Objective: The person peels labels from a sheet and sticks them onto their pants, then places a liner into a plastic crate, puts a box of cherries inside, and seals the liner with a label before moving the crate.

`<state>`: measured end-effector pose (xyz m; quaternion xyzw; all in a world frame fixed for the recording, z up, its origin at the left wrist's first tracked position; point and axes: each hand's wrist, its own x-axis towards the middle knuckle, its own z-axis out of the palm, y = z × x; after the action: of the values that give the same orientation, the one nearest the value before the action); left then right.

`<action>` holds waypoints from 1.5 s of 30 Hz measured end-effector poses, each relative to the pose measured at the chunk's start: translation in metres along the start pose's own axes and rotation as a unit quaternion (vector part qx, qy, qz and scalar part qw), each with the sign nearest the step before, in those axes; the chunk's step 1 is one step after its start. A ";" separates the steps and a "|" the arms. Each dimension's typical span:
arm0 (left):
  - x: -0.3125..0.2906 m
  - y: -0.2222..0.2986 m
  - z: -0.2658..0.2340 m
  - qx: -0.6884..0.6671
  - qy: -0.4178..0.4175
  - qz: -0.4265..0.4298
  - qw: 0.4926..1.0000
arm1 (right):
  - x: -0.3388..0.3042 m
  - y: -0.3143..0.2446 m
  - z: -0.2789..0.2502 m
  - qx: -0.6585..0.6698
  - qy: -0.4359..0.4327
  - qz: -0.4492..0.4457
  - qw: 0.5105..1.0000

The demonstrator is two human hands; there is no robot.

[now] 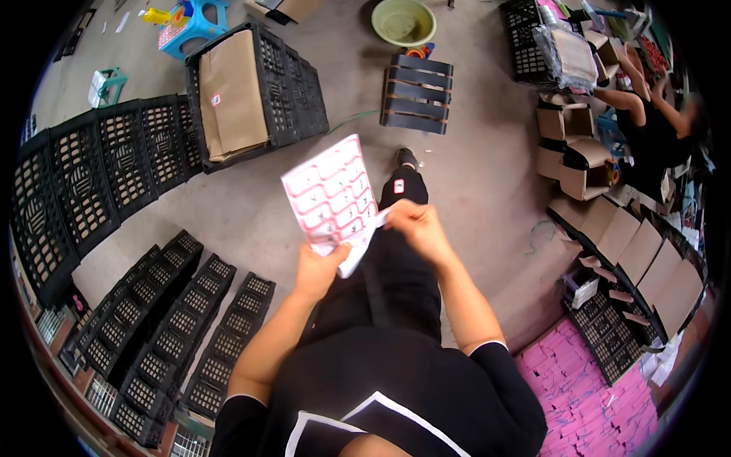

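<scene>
While both hands meet in front of the body, the scene reads as follows.

Left hand: the left hand (318, 268) grips the lower edge of a sticker sheet (332, 194), thumb on top and fingers curled underneath.
Right hand: the right hand (415, 225) pinches the sheet's right edge at a small label, fingertips pressed together.
Sticker sheet: white with rows of red-bordered labels, held tilted above the person's dark trousers, clear of the floor.
Stuck label: one small label (398, 186) sits on the trouser leg just above the right hand.
Floor ahead: bare concrete floor (480, 160) lies open between the sheet and a dark slatted pallet (416, 93), and on to the right.
Upper left: a black plastic crate (293, 91) holds a brown paper package (232, 95), its near corner close to the sheet's top edge.
Left side: flattened black crates (84, 183) lean in a row, and more stacks (179, 327) lie by the left elbow, narrowing the room there.
Right side: open brown cardboard boxes (636, 251) line up along the edge, with pink packets (586, 388) piled at the lower right.
Far end: a green basin (403, 21) and a blue stool (194, 23) stand well apart from the hands.
Another person: sits at the upper right (647, 126), arms among boxes.
</scene>
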<state>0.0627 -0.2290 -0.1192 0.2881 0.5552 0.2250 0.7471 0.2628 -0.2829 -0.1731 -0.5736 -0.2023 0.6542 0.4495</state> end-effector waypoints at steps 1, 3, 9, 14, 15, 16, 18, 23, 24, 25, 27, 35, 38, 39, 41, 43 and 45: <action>0.002 -0.005 -0.007 -0.027 0.020 -0.014 0.999 | 0.006 0.017 -0.023 -0.023 0.062 0.013 0.998; 0.007 -0.006 -0.014 -0.067 0.042 -0.027 0.997 | 0.014 0.034 -0.049 -0.241 0.251 -0.054 0.936; 0.013 -0.002 -0.008 -0.031 0.003 -0.085 0.996 | 0.047 0.122 -0.084 -0.583 0.226 -0.141 0.768; 0.015 -0.001 -0.007 -0.045 0.006 -0.078 0.996 | 0.041 0.125 -0.073 -0.594 0.151 -0.020 0.790; 0.016 -0.001 -0.006 -0.057 0.009 -0.070 0.996 | 0.030 0.121 -0.069 -0.611 0.133 -0.029 0.780; 0.018 -0.002 -0.005 -0.067 0.012 -0.061 0.996 | 0.020 0.116 -0.063 -0.625 0.115 -0.039 0.771; 0.020 -0.004 -0.010 -0.044 -0.002 -0.057 0.997 | 0.007 0.046 -0.031 -0.488 0.102 -0.110 0.860; 0.016 0.000 -0.005 0.087 -0.009 0.001 0.996 | -0.002 -0.040 0.042 -0.313 0.047 -0.299 0.900; 0.013 0.005 0.002 0.109 -0.017 0.016 0.994 | 0.001 -0.045 0.049 -0.336 0.024 -0.355 0.872; 0.010 0.011 0.007 0.123 -0.014 0.027 0.992 | 0.004 -0.045 0.053 -0.355 0.014 -0.362 0.862; 0.005 0.018 0.009 0.170 -0.039 0.041 0.984 | 0.005 -0.050 0.049 -0.370 -0.010 -0.378 0.849; -0.007 0.028 0.011 0.325 -0.065 0.086 0.940 | 0.002 -0.034 0.041 -0.326 -0.083 -0.339 0.879; -0.005 0.014 0.001 0.330 -0.080 0.020 0.940 | 0.000 -0.018 0.036 -0.177 -0.079 -0.202 0.960; -0.004 0.012 -0.002 0.322 -0.094 -0.009 0.942 | 0.003 -0.003 0.028 -0.120 -0.063 -0.144 0.980; 0.001 -0.002 -0.019 0.308 -0.106 -0.057 0.944 | 0.016 0.023 0.006 -0.118 0.030 -0.135 0.983; 0.007 -0.010 -0.030 0.266 -0.082 -0.088 0.957 | 0.025 0.032 -0.013 -0.338 0.184 -0.196 0.902; 0.011 -0.011 -0.036 0.270 -0.064 -0.106 0.955 | 0.035 0.067 -0.041 -0.572 0.116 -0.297 0.756</action>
<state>0.0312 -0.2233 -0.1430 0.4324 0.5732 -0.0324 0.6953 0.2791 -0.2986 -0.2555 -0.7065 -0.6452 0.1786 0.2295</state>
